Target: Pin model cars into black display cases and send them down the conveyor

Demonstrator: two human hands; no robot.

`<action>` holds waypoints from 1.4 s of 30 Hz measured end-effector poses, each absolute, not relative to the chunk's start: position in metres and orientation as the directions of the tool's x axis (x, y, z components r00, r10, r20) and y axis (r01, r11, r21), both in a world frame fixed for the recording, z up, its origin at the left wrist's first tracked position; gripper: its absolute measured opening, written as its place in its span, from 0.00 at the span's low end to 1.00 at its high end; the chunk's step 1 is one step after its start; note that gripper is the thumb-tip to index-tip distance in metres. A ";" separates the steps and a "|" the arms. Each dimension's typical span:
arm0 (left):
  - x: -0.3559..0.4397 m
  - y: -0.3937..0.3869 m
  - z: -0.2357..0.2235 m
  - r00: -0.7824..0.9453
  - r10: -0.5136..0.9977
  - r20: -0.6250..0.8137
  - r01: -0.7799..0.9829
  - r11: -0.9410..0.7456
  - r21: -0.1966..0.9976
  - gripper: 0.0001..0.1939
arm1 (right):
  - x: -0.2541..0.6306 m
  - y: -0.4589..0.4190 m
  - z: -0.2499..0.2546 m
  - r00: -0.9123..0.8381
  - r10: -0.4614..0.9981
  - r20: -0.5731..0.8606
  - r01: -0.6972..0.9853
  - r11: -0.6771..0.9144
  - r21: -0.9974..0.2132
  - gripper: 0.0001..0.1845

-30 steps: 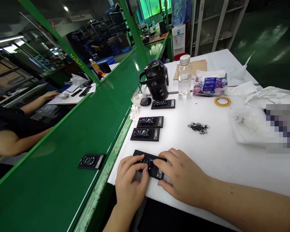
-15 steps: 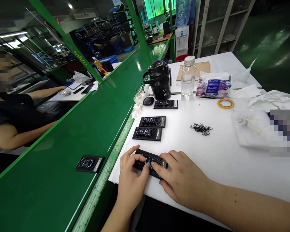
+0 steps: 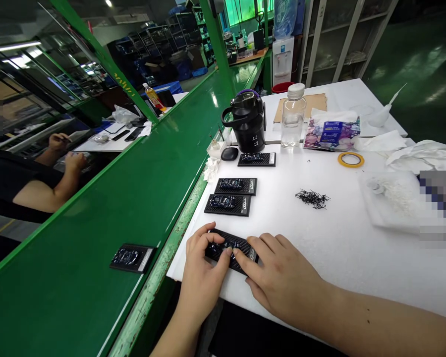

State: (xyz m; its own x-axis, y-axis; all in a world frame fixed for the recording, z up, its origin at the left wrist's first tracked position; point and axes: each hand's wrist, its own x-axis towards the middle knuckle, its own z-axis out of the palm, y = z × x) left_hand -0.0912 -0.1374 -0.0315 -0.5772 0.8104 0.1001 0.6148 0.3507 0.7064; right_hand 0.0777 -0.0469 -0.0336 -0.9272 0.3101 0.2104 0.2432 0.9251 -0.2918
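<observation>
Carbon-patterned card [image 3: 232,251] sits near tabletop's [image 3: 338,277] left edge.

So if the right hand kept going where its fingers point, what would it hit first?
The right hand would meet the black textured card first; its fingertips already seem to touch that card.

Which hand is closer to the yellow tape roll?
Right. The right hand touches the black card at right, below the yellow tape roll; the left hand, at its left end, is farther.
</observation>
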 end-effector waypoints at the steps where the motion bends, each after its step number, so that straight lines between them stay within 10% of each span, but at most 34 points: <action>1: -0.091 -0.137 -0.032 -0.578 0.810 0.100 0.615 0.351 0.706 0.07 | 0.077 -0.048 -0.035 -0.925 0.311 0.219 0.246 0.928 -0.281 0.24; 42: -0.108 -0.125 -0.013 -0.504 0.861 -0.067 0.624 0.416 0.661 0.18 | 0.077 -0.042 -0.039 -0.951 0.193 0.240 0.144 0.968 -0.207 0.24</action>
State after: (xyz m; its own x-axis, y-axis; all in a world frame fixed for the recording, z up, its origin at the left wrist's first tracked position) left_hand -0.1077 -0.1250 -0.0128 -0.5037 0.8613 -0.0668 0.6244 0.4164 0.6609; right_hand 0.0769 -0.0417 -0.0393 -0.9514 0.1926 0.2404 0.1436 0.9678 -0.2069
